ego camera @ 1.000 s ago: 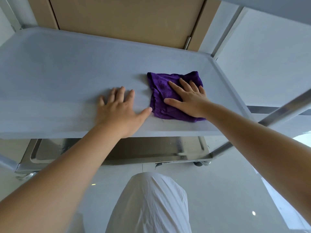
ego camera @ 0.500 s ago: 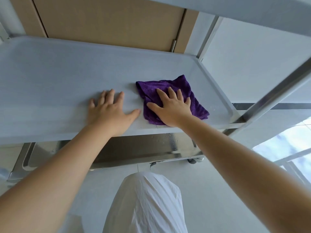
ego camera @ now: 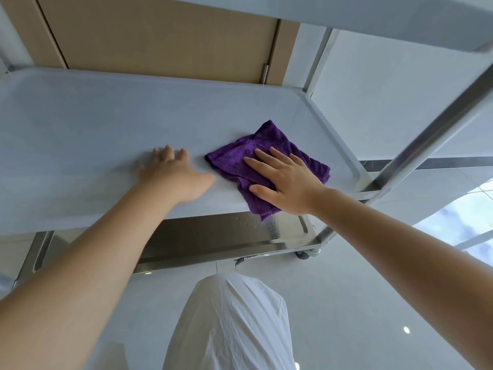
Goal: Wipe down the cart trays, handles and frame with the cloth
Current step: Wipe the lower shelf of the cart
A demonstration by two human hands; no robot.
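A purple cloth (ego camera: 269,153) lies flat on the cart's middle tray (ego camera: 93,124), near its front right corner, one corner hanging over the front edge. My right hand (ego camera: 285,182) presses on the cloth with straight, spread fingers. My left hand (ego camera: 173,173) rests flat on the bare tray just left of the cloth, blurred. A steel frame post (ego camera: 437,129) rises at the right. The lower steel tray (ego camera: 213,236) shows beneath, with water drops on it.
An upper tray's underside (ego camera: 373,14) spans the top right. A caster wheel (ego camera: 306,253) sits under the lower tray's right corner. A beige door (ego camera: 160,36) stands behind the cart. My white-clad knee (ego camera: 234,316) is below on the glossy floor.
My right hand has slid the cloth toward the tray's front edge and turned it, so a corner now overhangs. My left hand has stayed flat on the tray beside it.
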